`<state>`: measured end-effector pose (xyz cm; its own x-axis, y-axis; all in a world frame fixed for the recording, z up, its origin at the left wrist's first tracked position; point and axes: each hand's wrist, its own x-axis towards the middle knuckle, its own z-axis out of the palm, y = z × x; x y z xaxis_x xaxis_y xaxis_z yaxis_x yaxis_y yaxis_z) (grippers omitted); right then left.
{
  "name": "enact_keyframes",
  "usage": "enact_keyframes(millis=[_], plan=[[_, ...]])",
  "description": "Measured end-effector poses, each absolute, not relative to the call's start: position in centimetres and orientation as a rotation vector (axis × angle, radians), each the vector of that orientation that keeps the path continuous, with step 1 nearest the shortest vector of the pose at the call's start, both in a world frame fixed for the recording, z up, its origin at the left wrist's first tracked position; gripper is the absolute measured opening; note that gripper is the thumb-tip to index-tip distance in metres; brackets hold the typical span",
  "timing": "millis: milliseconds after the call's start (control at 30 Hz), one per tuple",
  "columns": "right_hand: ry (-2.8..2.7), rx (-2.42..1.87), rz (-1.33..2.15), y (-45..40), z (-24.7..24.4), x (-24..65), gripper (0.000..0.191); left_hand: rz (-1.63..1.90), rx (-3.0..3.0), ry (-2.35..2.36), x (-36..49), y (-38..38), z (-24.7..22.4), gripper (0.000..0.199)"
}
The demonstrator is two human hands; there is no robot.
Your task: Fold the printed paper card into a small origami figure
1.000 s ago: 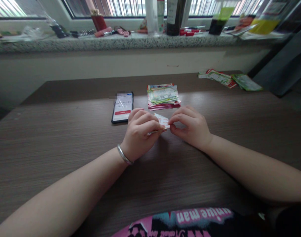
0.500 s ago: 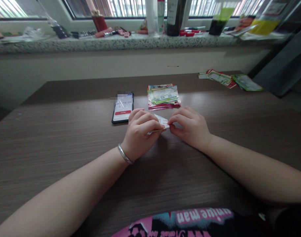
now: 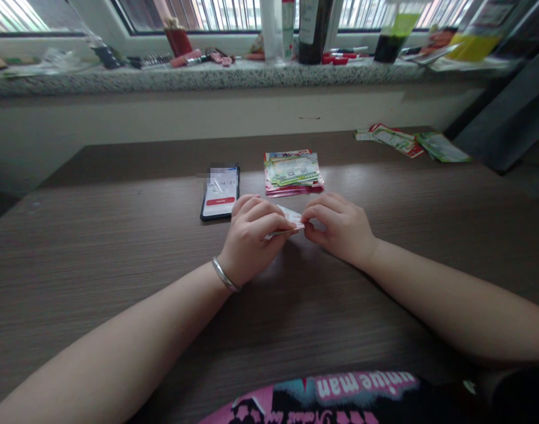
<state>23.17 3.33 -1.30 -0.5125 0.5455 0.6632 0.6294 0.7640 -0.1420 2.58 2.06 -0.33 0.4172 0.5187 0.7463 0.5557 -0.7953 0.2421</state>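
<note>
Head: left hand [image 3: 257,235], right hand [image 3: 340,227] almost unmoved since half second ago; phone [image 3: 220,193] timer ticked on. Work in hand likely little advanced. Left hand pinches small paper piece [image 3: 291,216], thumb under fingers; right hand pinches its right tip. Piece between hands, nearer than flat printed card stack [image 3: 294,171]. Paper thin, white, printed, pointed; worktop [image 3: 119,259] dark, wood-grained; bangle [image 3: 225,275] smooth, metallic.

Looks like a room in a home, can't tell which one: wood-grain table [image 3: 96,235] below a window [image 3: 231,16] at 12 o'clock, speckled stone sill [image 3: 207,78] loaded with everyday clutter, like a red holder [image 3: 179,42] around 11, a dark bottle [image 3: 312,35] just past 12, and a yellow-bottomed container [image 3: 472,48] near 2.
</note>
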Motion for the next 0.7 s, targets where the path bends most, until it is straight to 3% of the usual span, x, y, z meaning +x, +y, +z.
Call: enact_keyframes(millis=[267, 433, 567, 700], plan=[[-2.092, -0.875, 0.125, 3.4, -1.1, 23.0, 0.009, -1.45, -2.724, -1.125, 2.6, 2.2, -0.5, 0.009], [-1.951, -0.929, 0.478, 3.7, -1.7, 22.6, 0.001, -1.497, -2.843, -1.323, 2.5, 2.9, -1.2, 0.028], [-1.868, -0.976, 0.71, 3.9, -2.3, 22.3, 0.006, -1.478, -2.932, -1.566, 2.4, 3.1, -1.6, 0.019], [-1.749, -0.926, 0.796, 3.9, -2.4, 22.3, 0.024, -1.37, -2.907, -1.538, 2.5, 3.2, -1.6, 0.017]])
